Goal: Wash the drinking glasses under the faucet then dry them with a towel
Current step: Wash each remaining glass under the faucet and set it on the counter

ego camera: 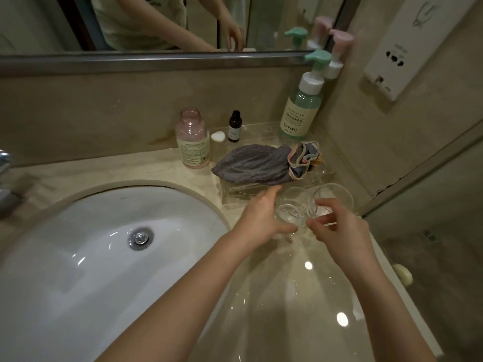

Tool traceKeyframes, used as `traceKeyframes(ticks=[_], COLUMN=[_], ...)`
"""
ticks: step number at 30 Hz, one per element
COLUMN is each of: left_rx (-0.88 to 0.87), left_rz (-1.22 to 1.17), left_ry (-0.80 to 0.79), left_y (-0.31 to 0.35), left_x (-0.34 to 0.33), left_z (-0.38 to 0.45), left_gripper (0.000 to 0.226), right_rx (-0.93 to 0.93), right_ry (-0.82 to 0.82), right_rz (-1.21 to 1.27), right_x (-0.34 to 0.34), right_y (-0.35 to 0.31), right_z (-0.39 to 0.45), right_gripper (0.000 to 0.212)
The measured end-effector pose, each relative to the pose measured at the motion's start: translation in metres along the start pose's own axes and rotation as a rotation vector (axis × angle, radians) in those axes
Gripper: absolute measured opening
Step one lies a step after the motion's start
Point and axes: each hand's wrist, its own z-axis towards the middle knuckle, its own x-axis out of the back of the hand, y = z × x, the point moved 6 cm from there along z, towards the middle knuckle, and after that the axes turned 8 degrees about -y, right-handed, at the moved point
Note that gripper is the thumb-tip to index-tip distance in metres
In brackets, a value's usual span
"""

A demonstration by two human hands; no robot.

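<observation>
Two drinking glasses (295, 205) stand on the counter just right of the sink (78, 257). The left hand (261, 218) grasps the nearer glass; the right hand (337, 228) seems to pinch the other's rim. A grey towel (256, 163) lies just behind them.

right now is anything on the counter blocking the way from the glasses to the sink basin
Nothing visible does. The two glasses stand on the counter right of the sink basin, with both hands at them. The grey towel lies behind them, off that path.
</observation>
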Motion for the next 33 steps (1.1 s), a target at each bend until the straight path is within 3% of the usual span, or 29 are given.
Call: traceKeyframes(ticks=[4,8,20,26,29,33], left_rx=[0.058,0.148,0.535,0.547,0.507,0.503], left_rz=[0.170,0.295,0.267,0.163,0.115,0.134], left_ry=[-0.040,0.016,0.427,0.606,0.634,0.550], left_y=[-0.020,-0.056,-0.196,-0.241,-0.252,-0.265], left_x=[0.038,0.093,0.253,0.287,0.294,0.295], left_z=[-0.045,-0.110,-0.348,-0.422,-0.438,-0.437], left_gripper=[0.071,0.064,0.065,0.055,0.071,0.083], right_rx=[0.012,0.125,0.437,0.530,0.558,0.583], right_ry=[-0.187,-0.371,-0.722,-0.849,-0.890,-0.928], right_rz=[-0.133,-0.283,-0.380,-0.433,-0.444,-0.435], right_x=[-0.024,-0.075,-0.281,-0.368,-0.400,-0.432], right_y=[-0.025,-0.081,-0.240,-0.288,-0.304,-0.319], right_z=[-0.012,-0.024,-0.086,-0.121,-0.134,-0.147], right_gripper=[0.034,0.040,0.037,0.040,0.041,0.049])
